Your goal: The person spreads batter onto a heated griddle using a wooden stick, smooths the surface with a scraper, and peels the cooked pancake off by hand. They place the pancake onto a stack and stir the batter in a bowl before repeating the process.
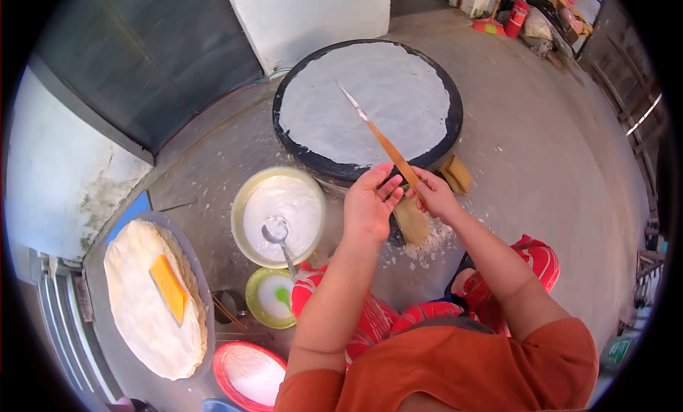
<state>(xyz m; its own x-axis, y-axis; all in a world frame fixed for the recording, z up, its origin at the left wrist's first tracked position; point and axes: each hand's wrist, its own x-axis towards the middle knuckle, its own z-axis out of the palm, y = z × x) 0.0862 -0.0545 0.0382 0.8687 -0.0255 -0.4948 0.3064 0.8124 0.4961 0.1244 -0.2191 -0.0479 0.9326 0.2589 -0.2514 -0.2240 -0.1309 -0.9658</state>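
My right hand point(435, 196) grips the handle end of a long, thin wooden spatula point(390, 147). Its narrow far end is coated white and points up and left above a large round black griddle point(457, 120). A thin white sheet of batter point(363, 102) covers most of the griddle. Beside the spatula's handle, my left hand point(370, 204) is turned palm up with its fingers apart, holding nothing. Left of it stands a pale basin of white batter point(293, 216), with a metal ladle point(276, 230) resting in it.
A stack of thin flatbreads point(139, 305), topped by a yellow scraper point(168, 287), lies at left. A green bowl point(254, 298) and a red basin point(223, 369) of white contents sit near my legs. Yellowish blocks point(455, 174) are by the griddle; a fire extinguisher point(517, 18) stands far back.
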